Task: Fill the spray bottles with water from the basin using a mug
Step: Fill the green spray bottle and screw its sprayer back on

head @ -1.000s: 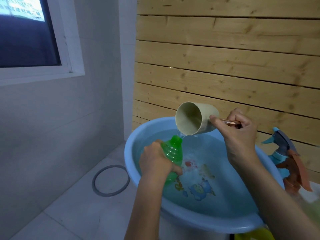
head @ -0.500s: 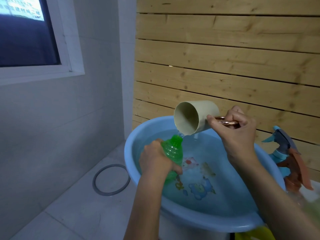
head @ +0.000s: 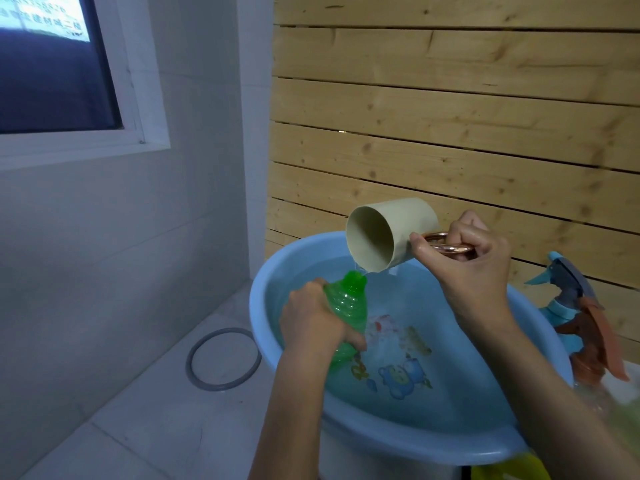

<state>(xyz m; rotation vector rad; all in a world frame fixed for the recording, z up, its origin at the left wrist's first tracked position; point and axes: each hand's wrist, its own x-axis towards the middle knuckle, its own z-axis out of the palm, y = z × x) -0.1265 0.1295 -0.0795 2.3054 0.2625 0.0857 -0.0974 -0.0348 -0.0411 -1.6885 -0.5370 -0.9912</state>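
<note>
A green ribbed spray bottle (head: 348, 308) without its spray head is held over the blue basin (head: 408, 445), gripped round its body by my left hand (head: 313, 323). My right hand (head: 474, 268) grips the copper handle of a beige mug (head: 388, 235), tipped on its side with its mouth just above the bottle's neck. A thin trickle of water falls from the mug's rim into the neck. The basin holds water over a cartoon print on its bottom.
Two spray bottles with trigger heads, one blue-grey (head: 557, 282) and one orange (head: 595, 344), stand right of the basin. A wooden slat wall (head: 450, 116) is behind. A grey ring (head: 223, 360) lies on the tiled floor to the left, under a window (head: 52, 71).
The mug has tipped further, its base raised a little, while the pour thins to a trickle. The bottle and my left hand stay in place.
</note>
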